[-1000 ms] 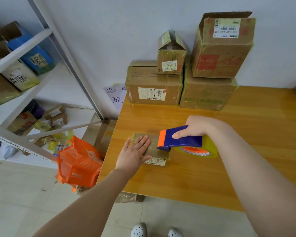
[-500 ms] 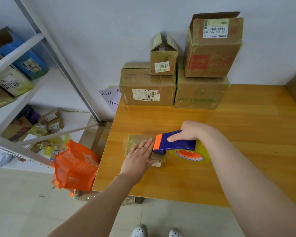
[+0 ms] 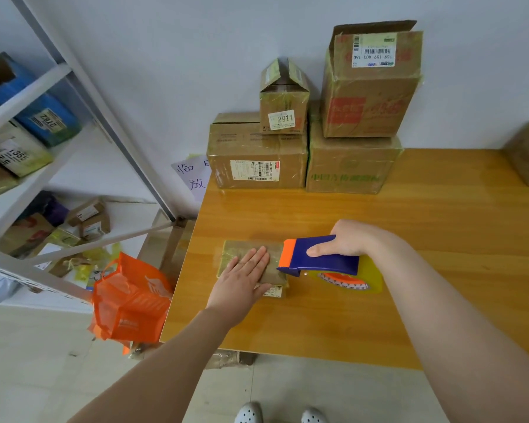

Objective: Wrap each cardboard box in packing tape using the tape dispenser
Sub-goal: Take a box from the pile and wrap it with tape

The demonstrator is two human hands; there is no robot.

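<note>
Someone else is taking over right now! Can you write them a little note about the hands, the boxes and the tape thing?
Left hand: flat, pressing the small flat box down on the table.
Right hand: grips the tape dispenser, its orange end at the box's right edge.
Done: four stacked boxes at the back look taped.
Left: finish wrapping this box; its tape coverage is unclear.

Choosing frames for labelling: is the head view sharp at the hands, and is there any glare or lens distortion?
Head view: left hand, right hand and tape dispenser are sharp; the flat box looks slightly soft; the glossy table carries a pale sheen near the stacked boxes; wide-angle bending tilts the shelf frame; light is soft, shadows faint.
</note>
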